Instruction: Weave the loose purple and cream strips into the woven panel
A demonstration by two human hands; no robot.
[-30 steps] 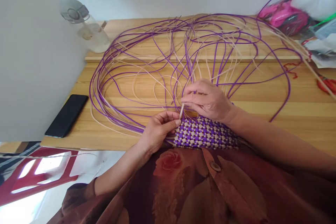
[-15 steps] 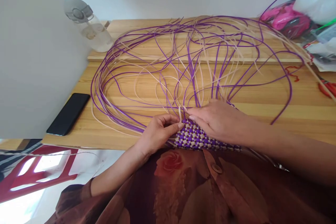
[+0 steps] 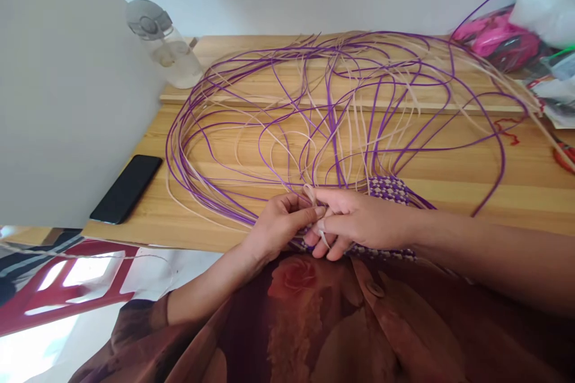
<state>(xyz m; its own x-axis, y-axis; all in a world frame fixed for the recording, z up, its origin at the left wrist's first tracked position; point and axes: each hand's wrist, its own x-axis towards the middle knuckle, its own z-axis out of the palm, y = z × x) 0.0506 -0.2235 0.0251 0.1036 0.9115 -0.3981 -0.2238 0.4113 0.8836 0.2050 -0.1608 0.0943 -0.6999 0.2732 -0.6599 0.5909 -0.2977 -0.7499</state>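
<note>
A woven purple and beige piece [image 3: 389,190] lies at the table's front edge, much of it hidden under my hands. My left hand [image 3: 284,219] pinches the left part of the weave between thumb and fingers. Over the weave, my right hand [image 3: 354,218] has its thumb and forefinger closed on a beige strip [image 3: 324,239], which hangs down past the fingers. A small beige loop stands up between the two hands. Long loose purple and beige strands [image 3: 335,131] fan out from the piece and curve across the table.
On the wooden table [image 3: 530,191] a black phone [image 3: 126,189] lies at the left, with a clear bottle [image 3: 173,60] behind it. Pink wrapped material [image 3: 507,39], red thread [image 3: 507,128] and red-handled scissors [image 3: 563,157] are at the right.
My right hand has moved down and slightly left, drawing a beige strip toward me. More of the weave's upper right part now shows. The whole view has shifted slightly.
</note>
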